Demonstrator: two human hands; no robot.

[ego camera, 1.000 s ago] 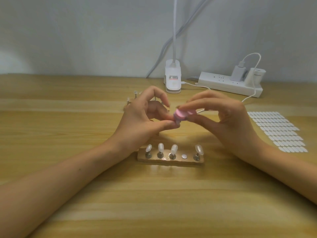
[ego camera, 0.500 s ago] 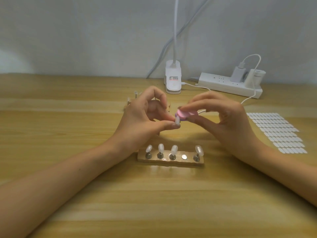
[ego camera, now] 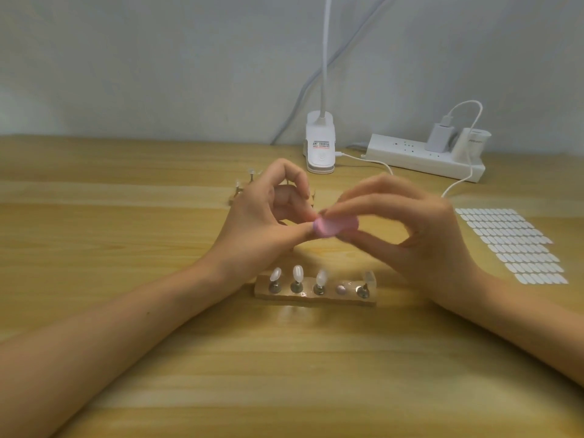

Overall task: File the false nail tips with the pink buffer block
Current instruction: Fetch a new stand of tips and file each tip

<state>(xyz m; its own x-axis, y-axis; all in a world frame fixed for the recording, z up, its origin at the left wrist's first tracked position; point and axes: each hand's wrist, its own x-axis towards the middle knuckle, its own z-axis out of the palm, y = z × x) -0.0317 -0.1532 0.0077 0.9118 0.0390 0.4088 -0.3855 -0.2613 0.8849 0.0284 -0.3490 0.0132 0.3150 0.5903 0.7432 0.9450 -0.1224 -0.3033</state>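
Two bare hands meet above the middle of a wooden counter (ego camera: 126,358), seen from the wearer's head. On the right, the right hand (ego camera: 420,235) clamps the pink buffer block (ego camera: 336,226) between its thumb underneath and its curled fingers on top; the block is lifted off the counter, blurred, and lies roughly level. Opposite it, the left hand (ego camera: 262,229) has its thumb and fingertips pinched together on a small false nail tip (ego camera: 313,229), which touches the block's left end and is almost wholly hidden behind it. Below and between the wrists, a wooden stand (ego camera: 316,297) sits on the counter carrying four pale nail tips on pegs (ego camera: 297,273), with one bare metal disc (ego camera: 341,289) between the third and the last. Another stand of tips (ego camera: 243,191) peeks out behind the left hand. At the right lies a sheet of white oval tabs (ego camera: 512,245). Along the back wall stand a white clip lamp (ego camera: 319,147) and a white power strip (ego camera: 420,156) with a charger plugged in
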